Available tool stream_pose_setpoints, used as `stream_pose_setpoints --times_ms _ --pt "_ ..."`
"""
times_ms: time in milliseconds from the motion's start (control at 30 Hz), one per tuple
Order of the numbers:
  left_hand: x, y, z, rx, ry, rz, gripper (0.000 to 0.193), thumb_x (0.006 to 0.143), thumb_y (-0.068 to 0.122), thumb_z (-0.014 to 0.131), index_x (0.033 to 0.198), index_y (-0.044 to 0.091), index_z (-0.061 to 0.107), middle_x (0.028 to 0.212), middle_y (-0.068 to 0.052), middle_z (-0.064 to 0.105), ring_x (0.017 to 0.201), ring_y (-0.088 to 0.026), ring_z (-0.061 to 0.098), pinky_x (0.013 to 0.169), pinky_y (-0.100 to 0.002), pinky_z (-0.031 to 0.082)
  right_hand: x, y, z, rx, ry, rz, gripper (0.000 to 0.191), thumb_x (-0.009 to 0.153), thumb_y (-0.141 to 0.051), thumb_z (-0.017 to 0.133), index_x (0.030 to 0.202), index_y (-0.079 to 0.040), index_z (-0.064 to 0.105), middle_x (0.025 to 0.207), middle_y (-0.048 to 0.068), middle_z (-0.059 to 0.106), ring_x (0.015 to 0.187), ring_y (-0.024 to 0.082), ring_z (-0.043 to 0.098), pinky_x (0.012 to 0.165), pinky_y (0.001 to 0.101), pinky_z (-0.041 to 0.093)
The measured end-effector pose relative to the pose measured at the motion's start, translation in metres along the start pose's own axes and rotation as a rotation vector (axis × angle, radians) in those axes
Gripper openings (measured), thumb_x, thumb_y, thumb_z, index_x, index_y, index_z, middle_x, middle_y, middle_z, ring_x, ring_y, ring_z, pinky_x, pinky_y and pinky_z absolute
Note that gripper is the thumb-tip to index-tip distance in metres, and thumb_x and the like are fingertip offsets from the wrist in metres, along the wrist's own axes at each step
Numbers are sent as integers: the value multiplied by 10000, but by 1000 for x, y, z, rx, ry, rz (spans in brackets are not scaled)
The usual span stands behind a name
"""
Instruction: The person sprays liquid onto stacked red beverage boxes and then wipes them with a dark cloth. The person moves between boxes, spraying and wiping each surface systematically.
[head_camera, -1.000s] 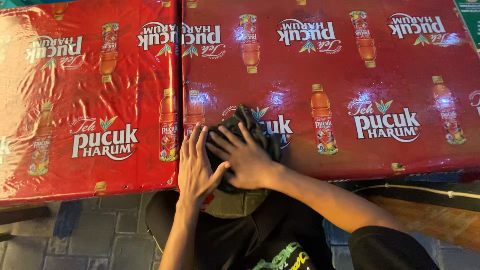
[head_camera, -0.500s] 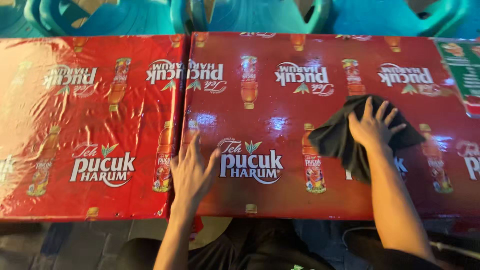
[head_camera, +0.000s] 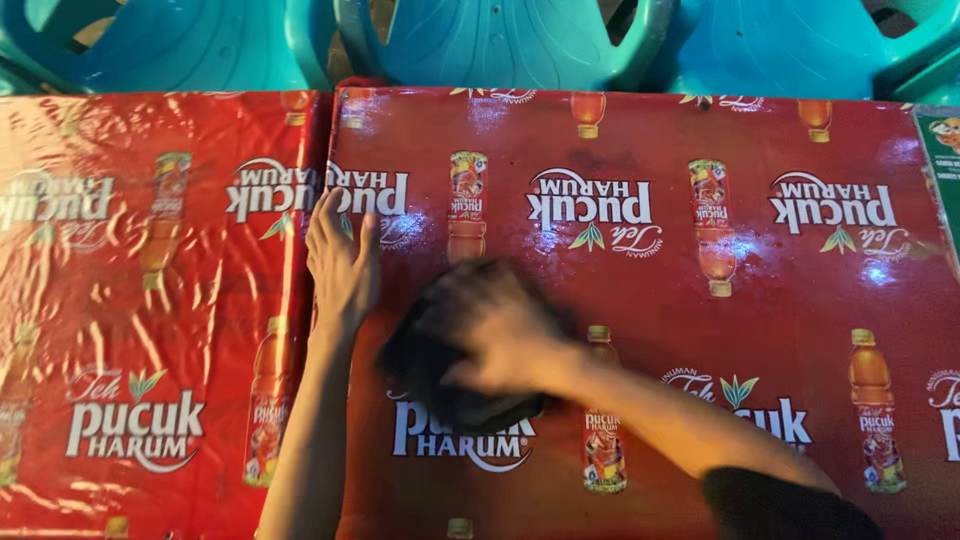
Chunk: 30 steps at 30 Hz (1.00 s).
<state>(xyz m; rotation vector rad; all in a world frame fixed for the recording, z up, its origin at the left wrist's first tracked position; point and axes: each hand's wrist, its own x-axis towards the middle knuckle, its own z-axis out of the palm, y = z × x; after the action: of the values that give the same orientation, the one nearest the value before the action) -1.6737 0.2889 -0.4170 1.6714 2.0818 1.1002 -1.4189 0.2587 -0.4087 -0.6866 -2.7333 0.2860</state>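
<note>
Your right hand (head_camera: 500, 340), blurred in the lower middle of the frame, presses a dark cloth (head_camera: 440, 385) flat against the glossy red printed table cover (head_camera: 760, 330); its fingers look curled over the cloth's top, though the blur hides whether they are spread or together. The cloth looks soft, light and limp, so it will likely bunch and slide easily on the slick plastic; hold it under the palm with the fingers over a gathered fold. Your left hand (head_camera: 342, 262) lies flat just left of it, fingers straight and close together, near the seam with the second red cover (head_camera: 130, 300). Teal plastic chairs (head_camera: 500, 40) line the top edge.
</note>
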Motion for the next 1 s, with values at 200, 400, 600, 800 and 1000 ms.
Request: stream_pose_setpoints --times_ms 200,400,600,800,1000 --pt "-8 -1 13 -7 59 52 813 984 623 541 1561 79 361 1639 -158 378 1518 -360 349 1216 -525 239 -82 197 -82 -366 213 956 783 1012 -614 524 1589 -94 420 1621 324 278 1471 571 177 1040 858 118" --pt "-14 2 3 -76 110 74 966 957 808 367 1588 76 351 1672 -159 356 1544 -373 341 1228 -552 226 57 145 -23 -458 159 628 739 931 -516 643 1452 -22 470 1548 373 335 1419 612 274 950 908 237" --pt "-23 -4 -6 -268 155 73 1015 972 872 263 1588 70 359 1692 -173 348 1567 -379 368 1275 -550 253 72 -2 18 42 -160 -247 762 809 -603 691 1382 -113 582 1564 170 422 1532 409 278 1200 743 156" --pt "-26 -2 -9 -301 110 87 1032 943 881 247 1570 72 374 1688 -161 360 1563 -359 345 1257 -547 215 54 184 -37 -316 123 361 646 986 -623 590 1463 -186 601 1609 204 435 1501 486 307 1155 777 230" --pt "-22 7 -14 -269 104 98 1041 933 886 237 1572 75 375 1688 -155 351 1573 -357 323 1255 -544 184 112 117 -14 -319 3 507 685 917 -669 572 1324 -119 610 1530 163 456 1515 483 299 1117 816 203"
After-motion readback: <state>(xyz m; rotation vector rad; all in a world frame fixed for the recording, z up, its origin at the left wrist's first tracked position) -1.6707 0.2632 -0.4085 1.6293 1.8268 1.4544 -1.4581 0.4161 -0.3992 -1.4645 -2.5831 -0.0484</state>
